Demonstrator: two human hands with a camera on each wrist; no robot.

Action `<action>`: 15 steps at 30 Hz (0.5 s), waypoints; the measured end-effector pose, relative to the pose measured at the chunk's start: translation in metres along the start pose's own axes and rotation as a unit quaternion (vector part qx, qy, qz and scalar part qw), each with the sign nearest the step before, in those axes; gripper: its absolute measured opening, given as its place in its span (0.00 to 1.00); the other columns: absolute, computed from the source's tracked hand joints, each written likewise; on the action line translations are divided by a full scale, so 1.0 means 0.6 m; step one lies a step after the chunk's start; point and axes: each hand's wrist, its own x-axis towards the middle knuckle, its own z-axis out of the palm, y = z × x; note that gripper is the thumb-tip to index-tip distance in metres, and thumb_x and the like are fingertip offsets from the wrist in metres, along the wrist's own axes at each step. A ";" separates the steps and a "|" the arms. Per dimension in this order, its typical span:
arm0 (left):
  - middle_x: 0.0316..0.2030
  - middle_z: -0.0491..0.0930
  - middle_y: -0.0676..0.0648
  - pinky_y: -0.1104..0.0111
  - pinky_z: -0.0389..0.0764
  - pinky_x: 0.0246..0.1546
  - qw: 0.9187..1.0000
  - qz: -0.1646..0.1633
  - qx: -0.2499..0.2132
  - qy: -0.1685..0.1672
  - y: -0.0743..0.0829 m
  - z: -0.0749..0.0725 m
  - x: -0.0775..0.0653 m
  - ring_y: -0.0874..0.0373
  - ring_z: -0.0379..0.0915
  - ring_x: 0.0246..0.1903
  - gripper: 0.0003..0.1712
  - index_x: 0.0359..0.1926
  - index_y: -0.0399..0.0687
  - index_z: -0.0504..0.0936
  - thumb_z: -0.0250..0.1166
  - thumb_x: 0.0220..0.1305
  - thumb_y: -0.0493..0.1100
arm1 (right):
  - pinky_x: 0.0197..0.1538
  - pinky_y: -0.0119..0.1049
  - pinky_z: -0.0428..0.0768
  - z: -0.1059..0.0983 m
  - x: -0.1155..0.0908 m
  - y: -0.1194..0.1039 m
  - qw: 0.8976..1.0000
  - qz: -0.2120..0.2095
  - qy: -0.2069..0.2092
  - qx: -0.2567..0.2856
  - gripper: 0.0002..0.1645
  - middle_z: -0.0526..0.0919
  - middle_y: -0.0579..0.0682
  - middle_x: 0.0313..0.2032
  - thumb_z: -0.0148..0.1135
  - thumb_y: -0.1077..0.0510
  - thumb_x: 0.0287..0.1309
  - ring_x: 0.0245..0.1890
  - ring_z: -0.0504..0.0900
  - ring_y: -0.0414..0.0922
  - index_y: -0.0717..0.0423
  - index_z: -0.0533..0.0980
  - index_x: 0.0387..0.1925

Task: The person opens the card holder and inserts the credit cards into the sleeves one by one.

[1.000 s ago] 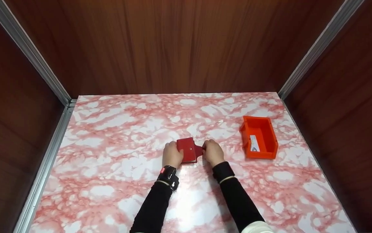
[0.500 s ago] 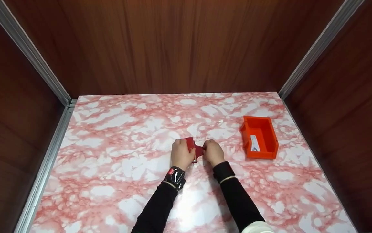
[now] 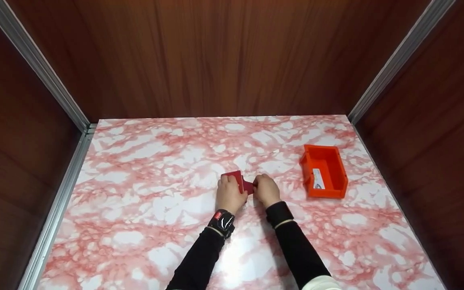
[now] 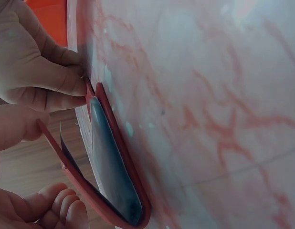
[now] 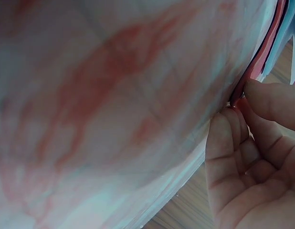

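A small red card holder [image 3: 236,176] lies mid-table with a snap flap [image 3: 248,187] on its right side. My left hand [image 3: 231,195] is over it, covering most of the front. In the left wrist view, the left thumb [image 4: 23,126] is at the edge of the lifted cover [image 4: 83,188], with curled fingers near the cover's outside. Clear plastic sleeves [image 4: 114,164] show inside the partly raised cover. My right hand [image 3: 267,189] pinches the flap between thumb and fingers, close to the tabletop, as the right wrist view [image 5: 238,98] also shows.
An orange plastic bin [image 3: 329,163] with a white label inside stands to the right of the hands. The pink-and-white marbled table [image 3: 147,225] is bounded by dark wood-look panels [image 3: 215,60] at the back and sides, with metal rails at the corners.
My left hand has moved right from the card holder's left edge, across its front to the side by the flap, and the cover is now raised. The right hand stays on the flap.
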 end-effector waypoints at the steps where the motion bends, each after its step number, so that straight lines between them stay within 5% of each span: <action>1: 0.41 0.72 0.37 0.56 0.77 0.42 1.000 0.001 -0.001 0.003 -0.001 0.000 0.000 0.43 0.71 0.40 0.29 0.40 0.34 0.76 0.78 0.43 0.48 | 0.38 0.49 0.79 -0.001 0.000 -0.001 1.000 -0.001 0.002 0.002 0.07 0.77 0.55 0.29 0.71 0.68 0.48 0.31 0.80 0.57 0.60 0.78 0.27; 15: 0.36 0.74 0.38 0.54 0.77 0.40 0.998 -0.023 -0.060 0.015 0.001 -0.021 0.002 0.41 0.74 0.36 0.18 0.34 0.36 0.77 0.72 0.42 0.40 | 0.37 0.50 0.79 0.001 -0.001 0.002 1.000 -0.016 0.014 0.010 0.08 0.76 0.54 0.27 0.71 0.69 0.46 0.29 0.80 0.56 0.61 0.78 0.27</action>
